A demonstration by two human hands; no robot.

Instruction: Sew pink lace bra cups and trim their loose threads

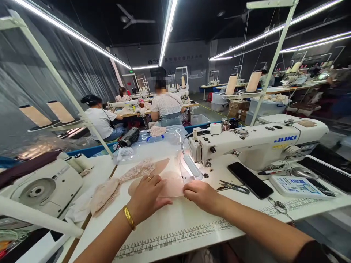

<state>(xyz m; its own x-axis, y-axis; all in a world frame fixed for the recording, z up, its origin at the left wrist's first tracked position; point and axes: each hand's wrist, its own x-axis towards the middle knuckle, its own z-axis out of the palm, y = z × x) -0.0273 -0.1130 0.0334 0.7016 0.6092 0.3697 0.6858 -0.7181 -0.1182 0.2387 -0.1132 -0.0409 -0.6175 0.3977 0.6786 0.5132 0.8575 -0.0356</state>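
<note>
The two hands are apart, one at each side of a pale pink fabric panel [172, 188] lying flat on the white worktable [153, 226], at the foot of the sewing machine [257, 140]. The left hand [148, 195] is partly open: its fingers bend down onto the panel, and its thumb extends separately toward the right hand [201, 195]. The right hand is curled, its fingertips at the panel's right edge; whether they pinch the cloth cannot be told. A light-coloured bar [192, 167] beside the brightly lit sewing area stands just beyond the right fingertips and blocks part of the view of that area. Lace fabric [138, 171] lies beyond the left hand, and a lace-covered piece [105, 193] lies to its left. Thread snips [237, 187] and a black phone [250, 179] rest to the right, beyond the right forearm. A printed ruler scale [175, 237] runs along the near side of the worktable. Both palms face down; the forearms enter from the lower corners and converge on the panel. A gold bracelet [129, 217] encircles the left wrist.
</note>
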